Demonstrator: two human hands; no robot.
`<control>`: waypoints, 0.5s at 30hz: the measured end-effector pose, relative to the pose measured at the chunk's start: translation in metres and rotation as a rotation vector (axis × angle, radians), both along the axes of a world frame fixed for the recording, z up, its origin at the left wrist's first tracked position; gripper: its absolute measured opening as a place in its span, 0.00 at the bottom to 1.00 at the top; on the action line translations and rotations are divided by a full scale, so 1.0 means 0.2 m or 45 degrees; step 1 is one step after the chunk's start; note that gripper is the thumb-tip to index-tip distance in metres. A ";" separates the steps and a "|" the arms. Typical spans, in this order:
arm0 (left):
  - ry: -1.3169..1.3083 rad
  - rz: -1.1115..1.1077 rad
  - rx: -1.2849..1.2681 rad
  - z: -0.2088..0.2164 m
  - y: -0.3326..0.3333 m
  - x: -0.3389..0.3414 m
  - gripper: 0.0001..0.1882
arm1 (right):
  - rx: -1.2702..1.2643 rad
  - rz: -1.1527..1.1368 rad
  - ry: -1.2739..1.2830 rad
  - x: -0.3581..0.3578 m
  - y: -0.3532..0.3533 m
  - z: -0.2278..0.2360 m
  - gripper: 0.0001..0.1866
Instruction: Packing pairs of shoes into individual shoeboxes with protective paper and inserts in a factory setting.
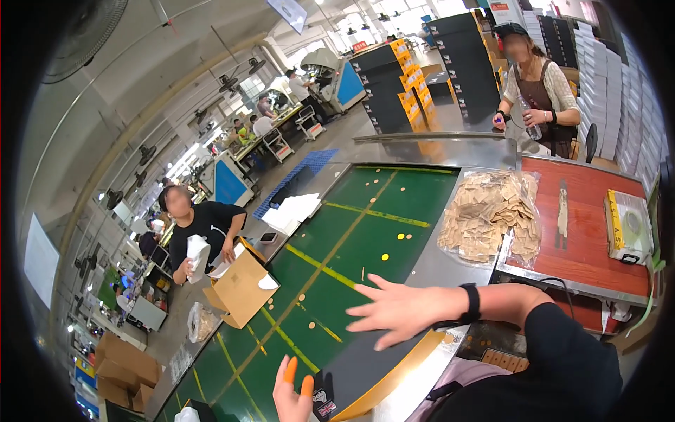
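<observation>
Over the near edge of a green conveyor belt lies a dark grey box with a yellow-orange side. My right hand is stretched out above the box's far end, fingers spread and nothing in them; a black band circles that wrist. At the box's left end is my left hand, its palm turned up and fingers apart. Orange finger covers sit on two of its fingers. Whether this hand touches the box I cannot tell. Part of it is cut off by the lower edge.
Across the belt, a person holds a white wrapped item beside an open cardboard box. A plastic bag of brown paper pieces rests at the right, near a red-brown table. Another person stands at the back right, near stacked dark boxes.
</observation>
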State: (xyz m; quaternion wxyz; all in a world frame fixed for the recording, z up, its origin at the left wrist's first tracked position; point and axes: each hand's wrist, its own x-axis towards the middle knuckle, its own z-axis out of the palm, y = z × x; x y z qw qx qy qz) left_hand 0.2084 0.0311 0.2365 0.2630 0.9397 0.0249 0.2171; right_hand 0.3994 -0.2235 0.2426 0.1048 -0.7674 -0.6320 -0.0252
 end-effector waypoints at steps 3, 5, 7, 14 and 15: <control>0.061 0.052 -0.003 -0.05 0.08 0.20 0.25 | 0.420 0.108 0.002 0.04 0.18 0.12 0.32; 0.045 0.015 0.219 -0.13 0.14 0.29 0.23 | 0.565 0.153 0.160 0.06 0.27 0.12 0.32; 0.325 -0.062 0.140 -0.12 0.13 0.39 0.24 | 0.421 0.104 0.208 0.01 0.28 0.12 0.33; 0.499 -0.151 0.433 0.02 -0.26 -0.03 0.29 | 0.244 0.034 0.162 -0.13 -0.07 -0.26 0.37; 0.471 -0.108 0.405 0.01 -0.28 -0.07 0.30 | 0.229 -0.098 0.191 -0.15 -0.11 -0.29 0.37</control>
